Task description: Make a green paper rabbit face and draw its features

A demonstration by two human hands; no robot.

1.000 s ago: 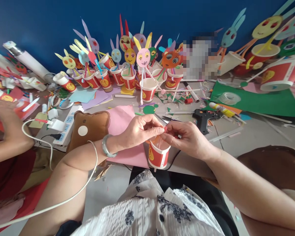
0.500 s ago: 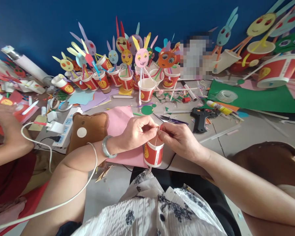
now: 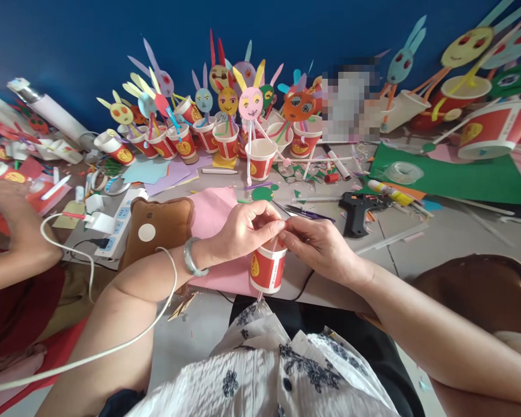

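My left hand (image 3: 252,229) is closed in a pinch, thumb against forefinger. My right hand (image 3: 319,246) pinches too, its fingertips touching the left ones. Between them runs a thin pinkish strand (image 3: 275,243), whose top end is covered by the fingers. It goes down into a red-and-white paper cup (image 3: 268,270) directly beneath my hands at the table's front edge. The cup is slightly tilted, and a short pinkish end (image 3: 260,296) pokes out below its base. A pink sheet (image 3: 215,211) lies behind and left of the cup.
Several cups with paper animal faces, such as a pink rabbit (image 3: 250,103), line the back. A black glue gun (image 3: 355,213), scissors (image 3: 306,212) and green card (image 3: 460,176) lie beyond my hands. At left are a brown cushion (image 3: 165,217), a power strip (image 3: 120,223) and another person's arm (image 3: 21,243).
The cup has shifted slightly left and up beneath my fingers. Both hands keep their pinch at nearly the same spot, and the whole view has moved a little.
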